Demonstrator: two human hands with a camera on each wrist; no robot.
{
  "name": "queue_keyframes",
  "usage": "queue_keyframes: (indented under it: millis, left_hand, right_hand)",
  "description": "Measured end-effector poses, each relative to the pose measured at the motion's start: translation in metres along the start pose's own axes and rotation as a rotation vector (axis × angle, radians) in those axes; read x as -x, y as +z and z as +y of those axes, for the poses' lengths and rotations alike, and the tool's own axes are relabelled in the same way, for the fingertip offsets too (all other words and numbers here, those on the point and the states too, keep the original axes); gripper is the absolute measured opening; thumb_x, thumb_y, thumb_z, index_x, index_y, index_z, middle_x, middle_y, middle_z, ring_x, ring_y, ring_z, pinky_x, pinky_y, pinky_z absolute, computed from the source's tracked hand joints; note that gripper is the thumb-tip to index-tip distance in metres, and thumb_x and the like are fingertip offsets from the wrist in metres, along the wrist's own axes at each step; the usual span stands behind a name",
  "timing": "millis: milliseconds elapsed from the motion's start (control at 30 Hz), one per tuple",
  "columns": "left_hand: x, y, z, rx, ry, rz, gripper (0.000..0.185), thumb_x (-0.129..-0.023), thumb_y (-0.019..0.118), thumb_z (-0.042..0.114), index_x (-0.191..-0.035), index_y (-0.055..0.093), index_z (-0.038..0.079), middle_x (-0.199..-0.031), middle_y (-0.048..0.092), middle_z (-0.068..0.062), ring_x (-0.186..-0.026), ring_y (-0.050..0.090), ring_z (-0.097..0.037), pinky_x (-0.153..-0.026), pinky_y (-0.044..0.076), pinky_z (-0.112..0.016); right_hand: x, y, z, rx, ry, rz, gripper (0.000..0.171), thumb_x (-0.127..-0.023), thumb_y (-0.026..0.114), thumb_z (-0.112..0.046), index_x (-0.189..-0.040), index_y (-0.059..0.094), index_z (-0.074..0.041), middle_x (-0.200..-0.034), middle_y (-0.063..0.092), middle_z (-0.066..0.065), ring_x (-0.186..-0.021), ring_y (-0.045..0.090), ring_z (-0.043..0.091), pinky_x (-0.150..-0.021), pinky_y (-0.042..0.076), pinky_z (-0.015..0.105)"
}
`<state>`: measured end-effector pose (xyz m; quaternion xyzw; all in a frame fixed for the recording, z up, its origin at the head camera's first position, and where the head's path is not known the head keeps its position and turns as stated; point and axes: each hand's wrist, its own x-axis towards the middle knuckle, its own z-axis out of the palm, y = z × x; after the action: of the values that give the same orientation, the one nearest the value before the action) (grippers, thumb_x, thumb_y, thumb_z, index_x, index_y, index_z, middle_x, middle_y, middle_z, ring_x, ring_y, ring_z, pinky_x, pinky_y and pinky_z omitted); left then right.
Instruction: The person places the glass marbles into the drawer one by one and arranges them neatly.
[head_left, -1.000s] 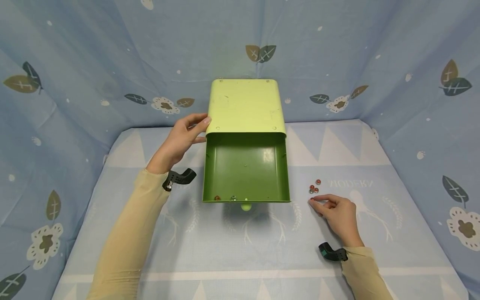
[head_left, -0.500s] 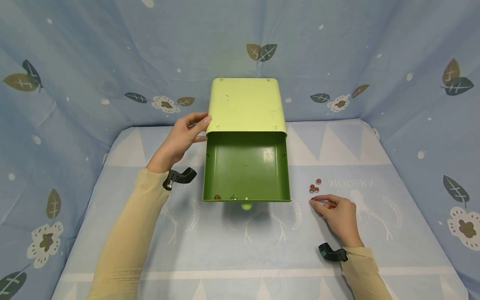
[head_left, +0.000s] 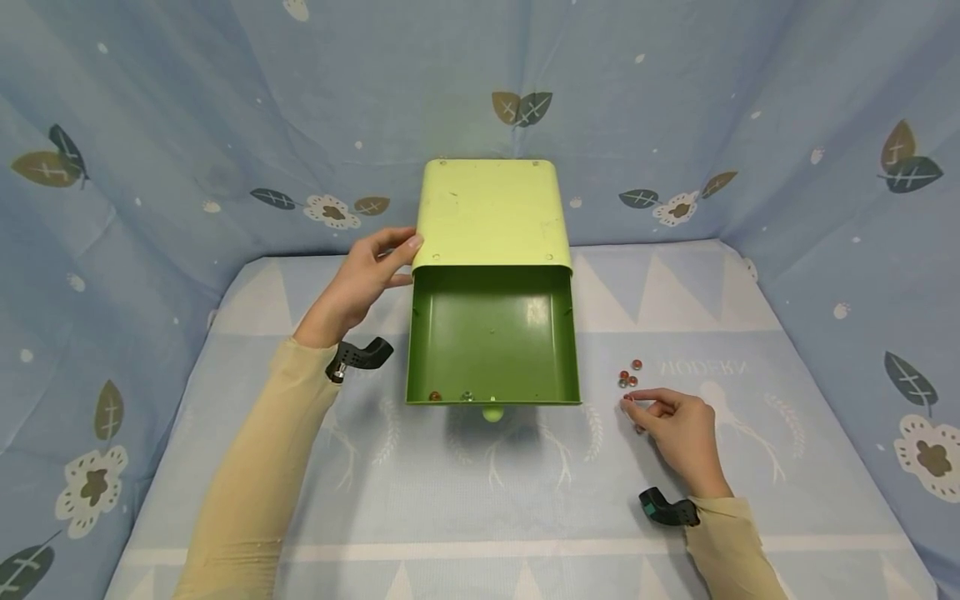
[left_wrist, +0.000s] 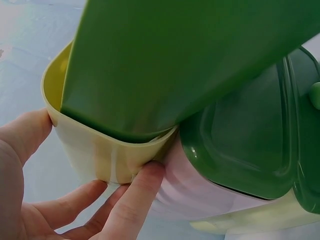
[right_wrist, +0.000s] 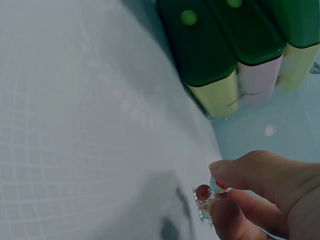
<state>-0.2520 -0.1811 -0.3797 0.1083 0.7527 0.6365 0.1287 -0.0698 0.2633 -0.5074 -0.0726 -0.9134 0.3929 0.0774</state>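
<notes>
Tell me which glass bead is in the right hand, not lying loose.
The bead pinched at the right hand's fingertips; the small cluster of beads lies on the cloth beyond them, and two more inside the open green drawer.

The pulled-out green drawer (head_left: pixel 492 333) juts toward the person, splitting the surface (head_left: pixel 480 500) into a left lane and a right lane. Its top is open, so a hand could drop straight in. On the right, loose marbles (head_left: pixel 628 375) lie just beside the right hand (head_left: pixel 675 429) (small, easily scattered). Cloth walls (head_left: pixel 840 208) close in behind and at both sides.
</notes>
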Motion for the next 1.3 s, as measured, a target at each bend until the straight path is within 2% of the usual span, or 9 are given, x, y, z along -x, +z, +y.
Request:
queue_keyframes:
  millis: [233,367,667,1000,1300]
  left_hand:
    - [0.000,0.000,-0.001,0.000,-0.001,0.002,0.068,-0.115,0.061,0.039,-0.168,0.039,0.003,-0.165,0.043,-0.017,-0.146,0.049,-0.034,-0.119,0.051,-0.048]
    - [0.000,0.000,-0.002,0.003,0.003,0.010,0.067,-0.115,0.061,0.040,-0.168,0.041,0.004,-0.164,0.044,-0.015,-0.145,0.050,-0.032,-0.117,0.052,-0.048]
    - [0.000,0.000,-0.001,-0.008,0.003,0.009,0.067,-0.115,0.060,0.039,-0.168,0.040,0.003,-0.166,0.043,-0.016,-0.146,0.050,-0.033,-0.118,0.052,-0.047]
    - [0.000,0.000,0.000,-0.008,-0.004,0.006,0.068,-0.115,0.060,0.039,-0.168,0.039,0.003,-0.167,0.042,-0.016,-0.147,0.049,-0.033,-0.119,0.051,-0.047]
    - [0.001,0.001,0.002,-0.007,-0.005,0.008,0.069,-0.115,0.061,0.040,-0.168,0.039,0.003,-0.166,0.042,-0.016,-0.147,0.049,-0.033,-0.118,0.051,-0.046]
  right_hand:
    - [0.003,-0.010,-0.015,-0.019,-0.018,-0.009,0.019,-0.095,0.091,-0.021,-0.107,0.087,-0.007,-0.066,0.069,0.004,-0.050,0.049,0.013,-0.045,0.036,0.026]
    - [0.005,-0.019,-0.028,-0.034,-0.040,-0.004,0.022,-0.094,0.092,-0.024,-0.108,0.087,-0.008,-0.069,0.070,0.002,-0.053,0.055,0.015,-0.048,0.039,0.025]
    - [0.012,-0.037,-0.061,-0.067,-0.134,0.012,0.021,-0.093,0.093,-0.022,-0.108,0.087,-0.009,-0.072,0.071,-0.002,-0.059,0.065,0.019,-0.051,0.047,0.021]
    - [0.020,-0.052,-0.089,-0.126,-0.193,-0.012,0.018,-0.091,0.094,-0.015,-0.107,0.088,-0.015,-0.073,0.072,-0.004,-0.056,0.059,0.015,-0.050,0.044,0.021]
    - [0.027,-0.062,-0.108,-0.165,-0.241,-0.047,0.020,-0.091,0.093,-0.010,-0.108,0.089,-0.020,-0.074,0.071,-0.005,-0.055,0.058,0.016,-0.050,0.047,0.022]
